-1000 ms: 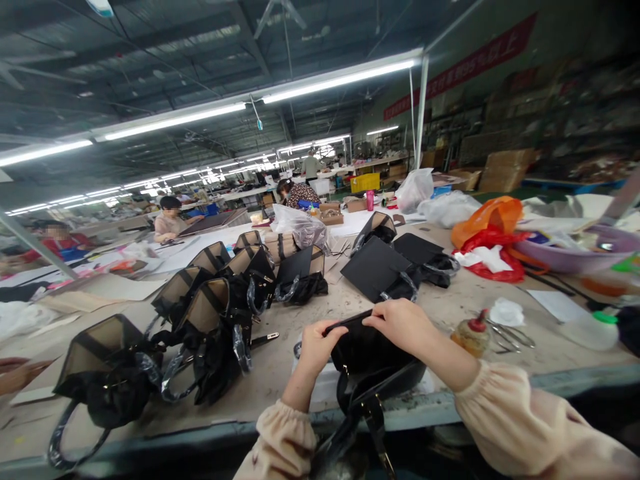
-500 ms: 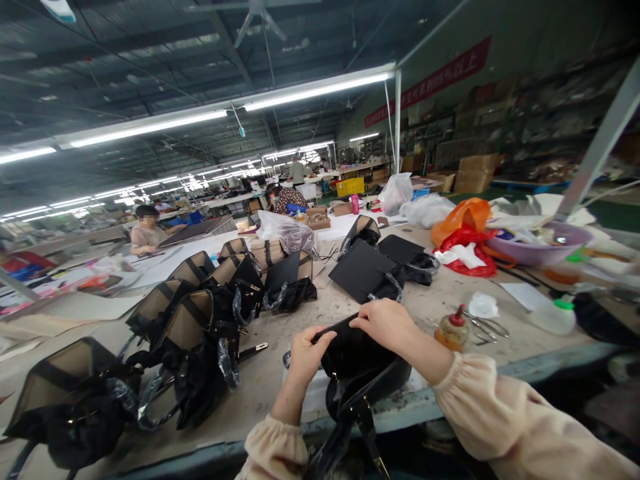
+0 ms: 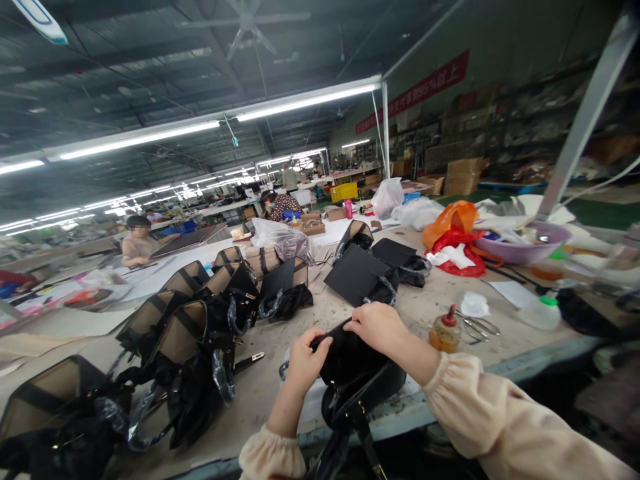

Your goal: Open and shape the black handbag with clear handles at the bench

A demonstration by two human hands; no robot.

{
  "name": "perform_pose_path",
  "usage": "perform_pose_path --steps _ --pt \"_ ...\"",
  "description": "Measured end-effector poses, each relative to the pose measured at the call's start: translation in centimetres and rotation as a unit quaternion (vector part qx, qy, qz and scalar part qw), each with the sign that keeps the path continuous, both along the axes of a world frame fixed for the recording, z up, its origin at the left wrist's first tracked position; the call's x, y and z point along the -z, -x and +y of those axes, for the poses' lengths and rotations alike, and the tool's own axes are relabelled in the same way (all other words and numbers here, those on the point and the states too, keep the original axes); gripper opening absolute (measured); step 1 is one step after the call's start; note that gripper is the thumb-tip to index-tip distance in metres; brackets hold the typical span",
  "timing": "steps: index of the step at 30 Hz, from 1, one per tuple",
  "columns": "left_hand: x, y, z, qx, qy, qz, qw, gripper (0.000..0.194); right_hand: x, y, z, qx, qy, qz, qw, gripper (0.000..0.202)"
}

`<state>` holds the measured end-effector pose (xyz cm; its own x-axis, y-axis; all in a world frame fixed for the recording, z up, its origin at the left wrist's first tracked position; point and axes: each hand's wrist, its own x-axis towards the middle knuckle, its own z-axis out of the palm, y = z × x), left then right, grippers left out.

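We have the black bag (image 3: 357,373) standing at the near edge of the tabletop (image 3: 280,390), its strap hanging over that edge toward us, so its top rim faces up where both hands can work it. Our left hand (image 3: 306,360) pinches the rim at the bag's 9 o'clock end, while our right hand (image 3: 376,327) closes over the same rim toward 1 o'clock, each grip pressed together on the edge. The bag thus sits between and just below both grips; a glue bottle (image 3: 444,331) stands at its 3 o'clock.

Left hand (image 3: 306,363) and right hand (image 3: 376,328), both curled shut, forearms converging.
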<state>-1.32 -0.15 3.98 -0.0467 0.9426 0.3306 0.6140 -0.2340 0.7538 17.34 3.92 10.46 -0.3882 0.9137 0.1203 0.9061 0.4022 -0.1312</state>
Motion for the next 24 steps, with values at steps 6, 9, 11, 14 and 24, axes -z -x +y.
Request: perform_pose_path --steps 6,9,11,14,24 --pt "-0.3 -0.2 1.0 0.040 -0.018 0.073 0.996 0.022 0.3 0.1 0.1 0.007 -0.002 -0.002 1.000 0.035" --pt "-0.3 -0.3 1.3 0.025 -0.027 0.120 0.992 0.022 0.4 0.1 0.1 0.002 -0.006 -0.002 1.000 0.036" --pt "-0.4 -0.4 1.3 0.017 -0.028 0.140 0.990 0.024 0.3 -0.1 0.2 -0.005 -0.009 -0.001 1.000 0.034" --pt "-0.6 -0.6 1.3 0.005 -0.021 0.167 0.986 0.025 0.2 -0.6 0.2 -0.014 -0.016 0.000 1.000 0.030" --pt "-0.9 -0.5 1.7 -0.001 -0.007 0.183 0.983 0.027 0.2 -1.6 -0.1 0.002 -0.024 -0.005 1.000 0.030"
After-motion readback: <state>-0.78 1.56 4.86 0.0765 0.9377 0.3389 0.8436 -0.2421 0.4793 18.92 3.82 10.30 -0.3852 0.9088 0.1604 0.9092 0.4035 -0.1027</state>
